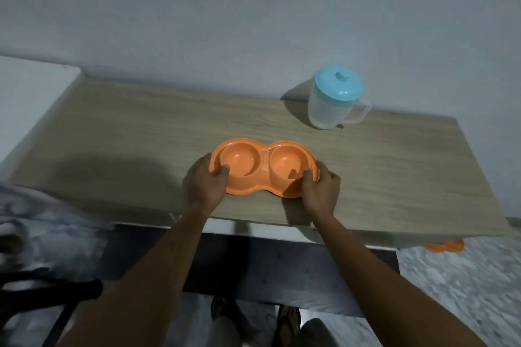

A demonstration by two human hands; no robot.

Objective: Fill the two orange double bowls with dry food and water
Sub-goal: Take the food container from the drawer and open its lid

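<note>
Orange double bowl (263, 167) sits on wood table (141, 132), near front edge, both wells empty. My left hand (204, 182) grips its left end, right hand (320, 187) its right end, thumbs over rim. Clear jug (332, 105) w/ blue lid stands back right, well apart. 2nd orange bowl (445, 246) partly visible on floor below table's right corner.

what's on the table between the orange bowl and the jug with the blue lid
Nothing: the head view shows only bare wooden table between the orange double bowl and jug.

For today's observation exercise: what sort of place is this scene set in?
Probably a room in a home, set up for feeding a pet. Clues: a wooden table against a plain wall, an orange double bowl held by both hands, and a lidded plastic jug.
</note>
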